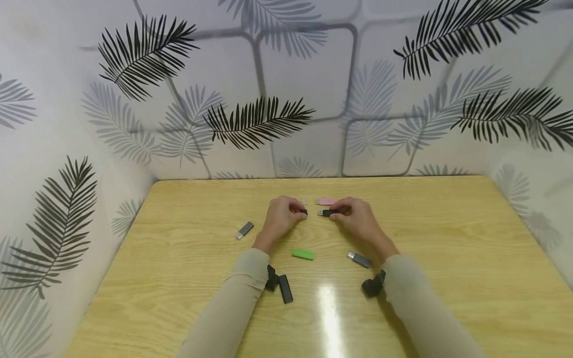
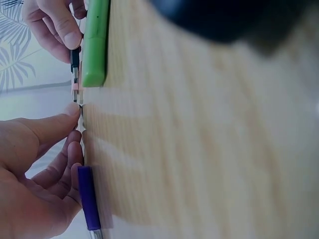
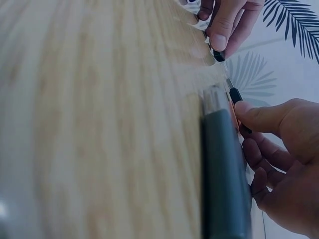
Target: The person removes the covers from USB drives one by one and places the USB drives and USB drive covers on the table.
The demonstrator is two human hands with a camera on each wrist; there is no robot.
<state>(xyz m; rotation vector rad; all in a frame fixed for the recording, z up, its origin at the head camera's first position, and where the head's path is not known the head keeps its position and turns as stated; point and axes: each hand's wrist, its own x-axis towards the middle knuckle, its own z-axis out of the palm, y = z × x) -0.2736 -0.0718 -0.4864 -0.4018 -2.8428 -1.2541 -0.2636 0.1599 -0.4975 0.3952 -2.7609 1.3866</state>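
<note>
Close together at the far side of the table, both hands hold small black parts. My left hand pinches a short black cap between thumb and fingertips. To its right, my right hand pinches a black USB flash drive, whose bare metal plug points left toward the cap. A small gap shows between plug and cap. Just behind the black drive lies a pink USB flash drive, its plug also facing left. A small pale cap sits behind the left fingertips.
On the wooden table, a dark USB flash drive lies left of the left hand. Nearer are a green stick, a grey USB flash drive by the right forearm and a black stick. A leaf-patterned wall borders the far edge.
</note>
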